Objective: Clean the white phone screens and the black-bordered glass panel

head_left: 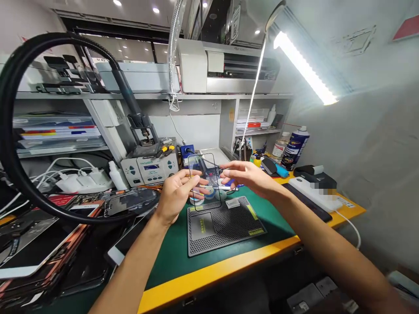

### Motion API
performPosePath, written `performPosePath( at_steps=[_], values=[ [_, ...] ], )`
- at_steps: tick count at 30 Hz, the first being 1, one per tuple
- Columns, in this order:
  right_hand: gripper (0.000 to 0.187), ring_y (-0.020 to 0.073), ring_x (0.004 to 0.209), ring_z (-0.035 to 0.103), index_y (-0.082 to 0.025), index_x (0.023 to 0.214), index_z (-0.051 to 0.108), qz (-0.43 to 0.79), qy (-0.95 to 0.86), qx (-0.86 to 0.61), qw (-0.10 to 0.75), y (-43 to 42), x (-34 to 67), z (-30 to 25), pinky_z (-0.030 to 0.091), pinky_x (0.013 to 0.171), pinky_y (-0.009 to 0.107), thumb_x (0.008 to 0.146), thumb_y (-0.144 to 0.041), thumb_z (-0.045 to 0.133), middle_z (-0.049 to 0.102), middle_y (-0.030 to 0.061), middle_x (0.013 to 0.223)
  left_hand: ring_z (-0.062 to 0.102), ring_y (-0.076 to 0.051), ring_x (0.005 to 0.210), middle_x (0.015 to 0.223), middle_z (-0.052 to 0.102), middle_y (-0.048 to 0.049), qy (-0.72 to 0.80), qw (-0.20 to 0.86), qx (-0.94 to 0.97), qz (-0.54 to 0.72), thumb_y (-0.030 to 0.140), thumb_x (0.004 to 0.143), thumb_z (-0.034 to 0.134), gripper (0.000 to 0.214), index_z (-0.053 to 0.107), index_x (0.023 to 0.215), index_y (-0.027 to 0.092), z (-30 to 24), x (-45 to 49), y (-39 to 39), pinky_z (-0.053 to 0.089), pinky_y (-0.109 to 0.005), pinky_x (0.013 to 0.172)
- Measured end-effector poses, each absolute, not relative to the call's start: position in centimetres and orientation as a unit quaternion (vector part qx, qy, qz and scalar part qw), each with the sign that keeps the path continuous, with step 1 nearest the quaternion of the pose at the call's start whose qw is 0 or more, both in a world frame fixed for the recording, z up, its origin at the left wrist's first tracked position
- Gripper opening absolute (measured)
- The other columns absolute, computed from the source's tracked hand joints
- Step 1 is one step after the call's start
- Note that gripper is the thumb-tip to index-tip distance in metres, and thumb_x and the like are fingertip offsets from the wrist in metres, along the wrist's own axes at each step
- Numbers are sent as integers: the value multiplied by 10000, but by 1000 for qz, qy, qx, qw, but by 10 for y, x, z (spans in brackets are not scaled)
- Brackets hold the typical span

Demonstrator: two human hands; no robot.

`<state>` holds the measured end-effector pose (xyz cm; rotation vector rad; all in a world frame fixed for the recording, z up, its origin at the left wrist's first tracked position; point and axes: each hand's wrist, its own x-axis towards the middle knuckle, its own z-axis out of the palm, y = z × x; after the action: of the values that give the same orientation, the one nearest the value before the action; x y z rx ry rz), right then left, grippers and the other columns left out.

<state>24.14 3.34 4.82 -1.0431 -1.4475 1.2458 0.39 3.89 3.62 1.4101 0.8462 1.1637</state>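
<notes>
A clear glass panel with a thin black border (pixel 214 192) stands nearly upright above the bench. My left hand (pixel 178 192) grips its left side, with the thumb in front and the fingers seen through the glass. Beside the panel's right edge is my right hand (pixel 244 174), its fingers curved and apart. Whether those fingertips touch the edge I cannot tell. Below both hands, a grey perforated mat (pixel 229 231) lies on the green work surface (pixel 173 261). A small pale piece (pixel 232 203) rests near the mat's back edge.
Phones and screens (pixel 39 244) are piled at the left under a black flexible hose (pixel 6 131). A control unit (pixel 150 168) stands behind my left hand. A blue spray can (pixel 295 148) and a white device (pixel 314 194) are at the right. A lit lamp (pixel 304 67) hangs above.
</notes>
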Motion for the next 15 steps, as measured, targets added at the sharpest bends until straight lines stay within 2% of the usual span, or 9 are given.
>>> performPosePath(
  at_steps=[5, 12, 15],
  values=[
    [296, 142, 702, 689, -128, 931, 767, 572, -574, -358, 464, 51, 225, 31, 534, 637, 250, 750, -348, 846, 734, 45, 818, 762, -243, 719, 927, 790, -127, 355, 507, 607, 499, 409, 880, 717, 365, 638, 1088, 120, 23, -4, 37, 627, -350, 634],
    [265, 130, 614, 646, -143, 867, 776, 548, -599, -354, 464, 42, 230, 14, 543, 606, 264, 805, -395, 829, 733, 41, 720, 755, -231, 712, 952, 793, -118, 373, 502, 602, 496, 411, 892, 720, 391, 647, 1142, 120, 17, 4, 32, 633, -346, 623],
    [258, 123, 592, 623, -152, 859, 771, 534, -598, -350, 485, 40, 229, 11, 534, 572, 258, 820, -402, 820, 724, 34, 712, 761, -242, 782, 993, 790, -127, 378, 525, 575, 501, 411, 884, 732, 378, 665, 1107, 114, 16, 6, 31, 639, -349, 660]
  ],
)
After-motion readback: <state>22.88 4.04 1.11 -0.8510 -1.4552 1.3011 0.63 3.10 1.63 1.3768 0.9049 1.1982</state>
